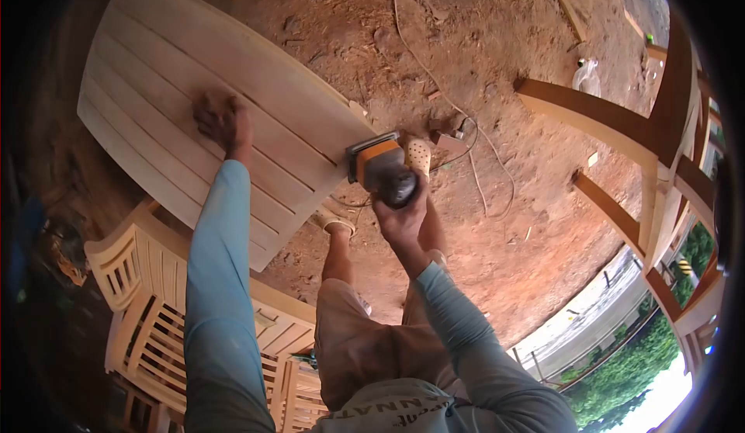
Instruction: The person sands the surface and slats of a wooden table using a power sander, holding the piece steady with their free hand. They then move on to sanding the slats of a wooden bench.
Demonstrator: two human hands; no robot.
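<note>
A wooden panel (167, 57) of pale slats with dark grooves slants across the upper left. My left hand (221, 122) rests on its face, thumb apart from the fingers and nothing visible in the grip. In my right hand (405, 214) is an orange and grey power sander (378, 163), gripped round its dark rounded end. The sander's flat pad is turned toward the panel and sits right at the panel's lower right edge.
Slatted wooden chairs (159, 340) stand at lower left. Curved wooden frames (594, 111) rise at right. A cable (423, 64) winds across the dirt floor (535, 270) near my feet in clogs (417, 154). A clear plastic bottle (587, 77) lies at upper right.
</note>
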